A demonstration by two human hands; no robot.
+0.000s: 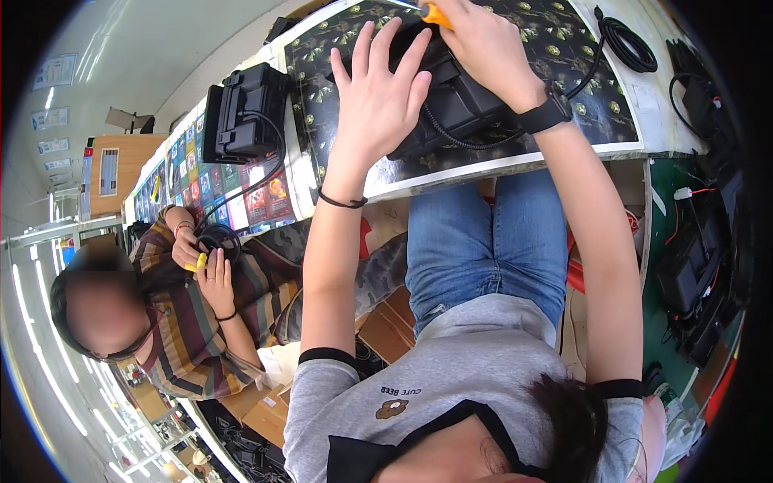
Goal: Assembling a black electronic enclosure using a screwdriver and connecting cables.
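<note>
A person in a grey short-sleeved top sits at a surface (667,105) covered by a dark, gold-patterned sheet (596,129). On the sheet lies a black plastic case (460,87), the landmark for everything here. The left hand (377,95) lies over the left part of the case, fingers spread wide and nearly straight, thumb apart, gripping nothing; how firmly it presses cannot be told. The right hand (491,50), above the right part of the case, is closed around an orange-handled tool (436,16), probably a screwdriver. Its metal shaft points left and runs out of view, so whether the tip touches the case is hidden.

The step in hand appears to be tool work on the case. To do it well, the left hand should brace the case flat with even pressure, fingers clear of the tip's path in case it slips. The right hand would do best to line the shaft up squarely with whatever it works on before adding force. A thin coiled cord (440,129) loops along the near side of the case; it is best left slack and not pinched underneath. To the right of the case, a bundled black cable (628,44) could tug if the case is turned. Well to the left of the case stands a similar black unit (245,113).
</note>
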